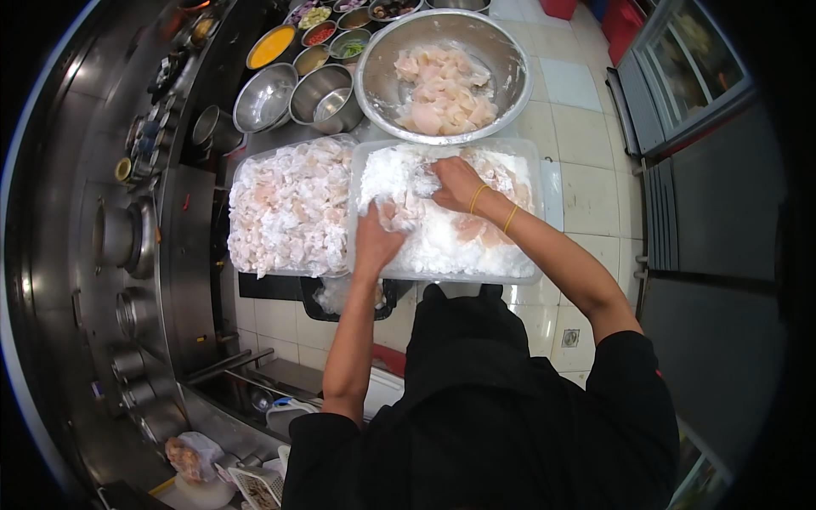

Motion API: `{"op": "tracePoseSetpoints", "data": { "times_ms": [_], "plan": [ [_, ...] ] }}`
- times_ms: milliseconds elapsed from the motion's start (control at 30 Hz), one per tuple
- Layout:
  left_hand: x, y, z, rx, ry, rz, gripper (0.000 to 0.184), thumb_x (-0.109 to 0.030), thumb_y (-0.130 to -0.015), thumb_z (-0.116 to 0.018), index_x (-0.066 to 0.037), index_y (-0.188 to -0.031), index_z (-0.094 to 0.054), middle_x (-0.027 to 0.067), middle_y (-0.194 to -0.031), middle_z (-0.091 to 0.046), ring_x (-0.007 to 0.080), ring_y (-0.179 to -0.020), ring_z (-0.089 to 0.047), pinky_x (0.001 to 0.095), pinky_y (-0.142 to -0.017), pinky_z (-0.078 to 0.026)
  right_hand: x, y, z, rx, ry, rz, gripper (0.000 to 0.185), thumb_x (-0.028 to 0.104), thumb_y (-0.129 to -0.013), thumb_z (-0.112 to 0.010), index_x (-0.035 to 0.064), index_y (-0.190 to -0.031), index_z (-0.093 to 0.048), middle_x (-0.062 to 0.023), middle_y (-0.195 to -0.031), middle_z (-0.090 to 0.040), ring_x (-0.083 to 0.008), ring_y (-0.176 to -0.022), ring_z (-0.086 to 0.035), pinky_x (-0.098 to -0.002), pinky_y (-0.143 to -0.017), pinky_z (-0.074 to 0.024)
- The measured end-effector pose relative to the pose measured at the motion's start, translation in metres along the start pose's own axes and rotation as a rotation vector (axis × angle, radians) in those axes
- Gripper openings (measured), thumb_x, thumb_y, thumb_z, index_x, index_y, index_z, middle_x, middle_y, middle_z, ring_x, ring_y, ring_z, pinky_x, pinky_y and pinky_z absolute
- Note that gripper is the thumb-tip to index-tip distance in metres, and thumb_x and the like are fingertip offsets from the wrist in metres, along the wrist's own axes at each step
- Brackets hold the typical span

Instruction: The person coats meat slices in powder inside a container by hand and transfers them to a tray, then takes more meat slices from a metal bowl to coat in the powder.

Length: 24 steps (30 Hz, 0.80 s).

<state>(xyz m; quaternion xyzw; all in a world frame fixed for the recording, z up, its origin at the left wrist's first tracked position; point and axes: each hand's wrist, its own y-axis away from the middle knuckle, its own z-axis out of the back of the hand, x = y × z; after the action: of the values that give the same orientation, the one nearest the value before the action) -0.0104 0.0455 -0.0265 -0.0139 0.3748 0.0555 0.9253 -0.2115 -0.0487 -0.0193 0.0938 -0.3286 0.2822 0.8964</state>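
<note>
A clear plastic tub holds white powder and pale pieces of raw meat. My left hand reaches into its left side, fingers partly buried and closed around a powdered piece of meat. Near the middle of the tub, my right hand, with yellow bands at the wrist, has its fingers curled down into the powder; what they grip is hidden. Directly beyond stands a large steel bowl with uncoated meat slices. Left of my hands, a second tub is heaped with powder-coated meat.
Steel bowls and small containers of chopped ingredients stand at the back left. A black bin with a plastic liner sits below the tubs. Steel counters run along the left, and a glass-door fridge stands at the right.
</note>
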Motion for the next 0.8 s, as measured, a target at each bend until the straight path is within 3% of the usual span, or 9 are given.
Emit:
{"op": "tracePoseSetpoints", "data": {
  "times_ms": [67, 133, 167, 333, 433, 467, 633, 700, 800],
  "plan": [
    [-0.009, 0.002, -0.008, 0.105, -0.087, 0.065, 0.063, -0.010, -0.066, -0.069, 0.009, -0.123, -0.050, 0.0279, -0.111, -0.063, 0.0423, -0.104, -0.060, 0.0417, -0.090, -0.048, -0.003, 0.001, -0.005, -0.036, -0.115, 0.005, 0.036, 0.006, -0.063, -0.064, -0.0026, -0.098, -0.064, -0.0250, -0.095, -0.065, -0.0419, -0.095, -0.061, -0.0439, -0.084, -0.0502],
    [-0.005, -0.002, -0.009, 0.017, 0.046, 0.098, 0.063, -0.011, -0.065, -0.071, 0.008, -0.122, -0.052, 0.0274, -0.110, -0.064, 0.0426, -0.104, -0.061, 0.0414, -0.091, -0.048, 0.004, 0.008, -0.005, -0.190, -0.254, 0.059, 0.034, 0.003, -0.063, -0.064, -0.0026, -0.096, -0.065, -0.0249, -0.093, -0.066, -0.0411, -0.092, -0.062, -0.0426, -0.085, -0.0488],
    [-0.004, -0.004, -0.009, -0.027, 0.114, 0.109, 0.063, -0.011, -0.064, -0.071, 0.007, -0.122, -0.053, 0.0272, -0.109, -0.064, 0.0428, -0.104, -0.061, 0.0412, -0.091, -0.048, 0.006, 0.011, -0.001, -0.124, -0.316, 0.021, 0.038, 0.005, -0.063, -0.064, -0.0036, -0.100, -0.064, -0.0261, -0.097, -0.065, -0.0407, -0.096, -0.061, -0.0418, -0.088, -0.0482],
    [0.003, -0.009, 0.018, -0.028, 0.606, 0.149, 0.036, 0.002, -0.078, -0.061, 0.006, -0.114, -0.061, 0.0155, -0.105, -0.069, 0.0186, -0.094, -0.064, 0.0291, -0.086, -0.048, -0.006, 0.003, 0.009, 0.084, -0.393, -0.164, 0.048, 0.012, -0.065, -0.067, -0.0043, -0.110, -0.062, -0.0264, -0.115, -0.060, -0.0382, -0.114, -0.055, -0.0405, -0.096, -0.0461],
    [-0.009, -0.007, 0.028, -0.059, 0.434, 0.080, 0.036, -0.002, -0.077, -0.064, 0.005, -0.113, -0.062, 0.0168, -0.103, -0.069, 0.0235, -0.095, -0.066, 0.0299, -0.087, -0.048, -0.006, -0.003, -0.003, 0.068, 0.217, -0.019, 0.069, 0.021, -0.062, -0.076, 0.0024, -0.125, -0.055, -0.0240, -0.131, -0.050, -0.0420, -0.126, -0.044, -0.0438, -0.099, -0.0447],
    [-0.016, -0.003, 0.032, -0.013, 0.301, 0.075, 0.048, -0.010, -0.074, -0.069, 0.005, -0.118, -0.059, 0.0195, -0.106, -0.068, 0.0301, -0.099, -0.065, 0.0328, -0.090, -0.047, -0.004, -0.005, -0.007, 0.104, 0.246, -0.004, 0.077, 0.023, -0.060, -0.078, 0.0053, -0.130, -0.051, -0.0237, -0.135, -0.046, -0.0441, -0.128, -0.040, -0.0455, -0.101, -0.0436],
    [-0.013, 0.001, -0.010, 0.128, -0.032, 0.021, 0.075, -0.020, -0.065, -0.077, 0.006, -0.129, -0.047, 0.0283, -0.117, -0.060, 0.0415, -0.112, -0.056, 0.0430, -0.095, -0.046, 0.034, -0.007, -0.003, 0.365, 0.412, -0.041, 0.109, 0.030, -0.052, -0.087, 0.0168, -0.146, -0.033, -0.0227, -0.145, -0.034, -0.0519, -0.131, -0.031, -0.0534, -0.105, -0.0393],
    [-0.010, -0.005, -0.028, 0.024, -0.218, 0.047, 0.075, -0.019, -0.064, -0.077, 0.006, -0.128, -0.048, 0.0293, -0.116, -0.060, 0.0430, -0.112, -0.056, 0.0442, -0.095, -0.045, 0.028, -0.013, -0.014, 0.312, 0.327, -0.065, 0.108, 0.026, -0.049, -0.088, 0.0153, -0.144, -0.036, -0.0234, -0.141, -0.039, -0.0469, -0.129, -0.039, -0.0492, -0.100, -0.0441],
    [0.001, -0.022, -0.017, 0.016, 0.134, 0.102, 0.073, -0.015, -0.063, -0.078, 0.005, -0.127, -0.050, 0.0241, -0.111, -0.064, 0.0380, -0.107, -0.061, 0.0402, -0.093, -0.047, 0.012, -0.022, -0.028, 0.241, 0.117, -0.100, 0.098, 0.027, -0.049, -0.087, 0.0116, -0.136, -0.045, -0.0255, -0.126, -0.054, -0.0415, -0.118, -0.052, -0.0448, -0.095, -0.0485]
  ]
}}
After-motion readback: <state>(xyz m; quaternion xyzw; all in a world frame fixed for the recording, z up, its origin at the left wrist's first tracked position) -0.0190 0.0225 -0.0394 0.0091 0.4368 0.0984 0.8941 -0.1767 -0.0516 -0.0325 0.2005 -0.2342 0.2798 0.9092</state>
